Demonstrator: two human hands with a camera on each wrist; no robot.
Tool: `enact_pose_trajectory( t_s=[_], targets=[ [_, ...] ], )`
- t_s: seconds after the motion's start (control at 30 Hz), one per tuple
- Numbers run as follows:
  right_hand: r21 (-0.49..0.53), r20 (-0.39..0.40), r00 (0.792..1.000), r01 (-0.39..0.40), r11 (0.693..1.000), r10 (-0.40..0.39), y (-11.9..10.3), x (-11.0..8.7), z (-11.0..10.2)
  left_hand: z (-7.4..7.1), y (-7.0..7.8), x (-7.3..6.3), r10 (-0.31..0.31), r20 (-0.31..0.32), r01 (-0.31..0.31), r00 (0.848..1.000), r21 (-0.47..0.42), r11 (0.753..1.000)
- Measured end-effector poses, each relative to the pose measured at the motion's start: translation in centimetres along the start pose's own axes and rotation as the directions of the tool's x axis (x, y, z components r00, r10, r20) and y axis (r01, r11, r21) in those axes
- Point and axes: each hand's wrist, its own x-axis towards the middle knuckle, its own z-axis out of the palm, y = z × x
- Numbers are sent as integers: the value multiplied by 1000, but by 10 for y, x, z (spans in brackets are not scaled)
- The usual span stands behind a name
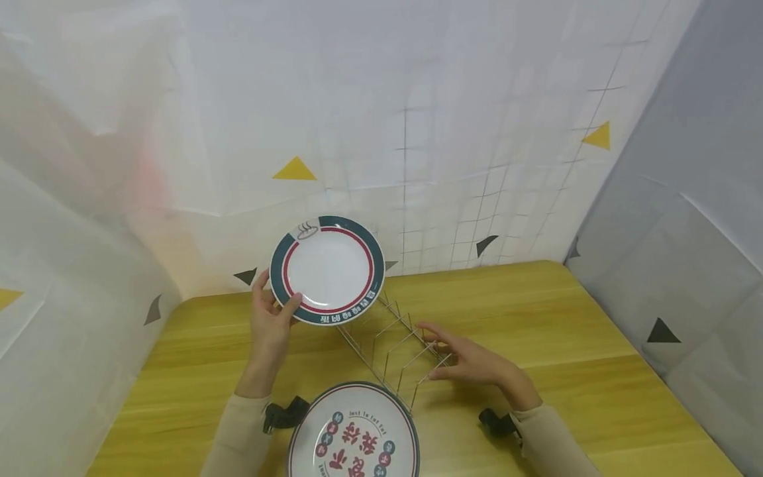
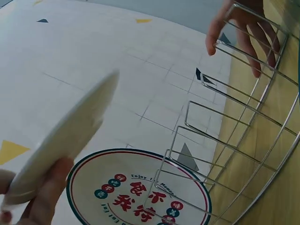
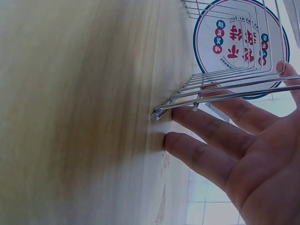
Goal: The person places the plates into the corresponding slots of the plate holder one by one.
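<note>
A white plate [image 1: 328, 270] with a dark green rim band and a red ring is raised above the table's far side, tilted. My left hand [image 1: 271, 329] pinches its lower left edge, thumb on the face; the left wrist view shows this plate [image 2: 65, 136] nearly edge-on. Below it stands a metal wire dish rack [image 3: 243, 93]. My right hand [image 1: 477, 363] is at the rack's right side, fingers spread and relaxed, the thumb by an upright wire. A second plate [image 1: 363, 411], printed with red characters, is at the rack's near end; its support cannot be told.
The rack stands on a yellow wood-grain table [image 1: 536, 318]. White sheeting [image 1: 507, 86] with yellow and dark patches encloses the back and sides. A dark camera mount [image 1: 287, 414] is on the left wrist, another [image 1: 497, 423] on the right.
</note>
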Motion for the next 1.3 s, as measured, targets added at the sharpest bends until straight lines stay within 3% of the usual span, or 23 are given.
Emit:
enact_pose_trajectory(
  t_s=[0.07,0.13,0.3,0.53,0.67,0.73,0.8,1.0,1.17,1.3],
  targets=[
    [0,-1,1000,-4,1000,4,0,0,0,-1,-3,1,68,-68,-69,995,-5,998],
    [1,1,1000,-6,1000,6,0,0,1,-1,-6,3,160,-131,-159,978,19,987],
    [0,7,1000,-3,1000,3,-2,1,2,-5,-15,7,381,-233,-356,895,141,924],
    [-2,14,1000,-4,1000,4,-1,2,3,-7,-25,10,459,-317,-437,830,143,888],
    [-4,14,1000,-5,1000,5,1,2,3,-6,-27,10,526,-335,-502,782,161,850],
    [-4,12,1000,-7,1000,7,2,2,2,-6,-28,11,547,-338,-518,766,179,836],
    [-5,10,1000,-8,1000,8,3,2,2,-5,-29,11,548,-343,-519,763,180,836],
    [-3,6,1000,1,1000,-1,2,1,2,0,-35,11,541,-317,-481,779,253,840],
    [0,9,1000,0,1000,0,0,1,2,9,-25,0,588,-287,-472,757,383,794],
    [4,14,1000,-12,1000,12,-2,1,1,14,-14,-7,601,-254,-471,758,425,773]
  ],
)
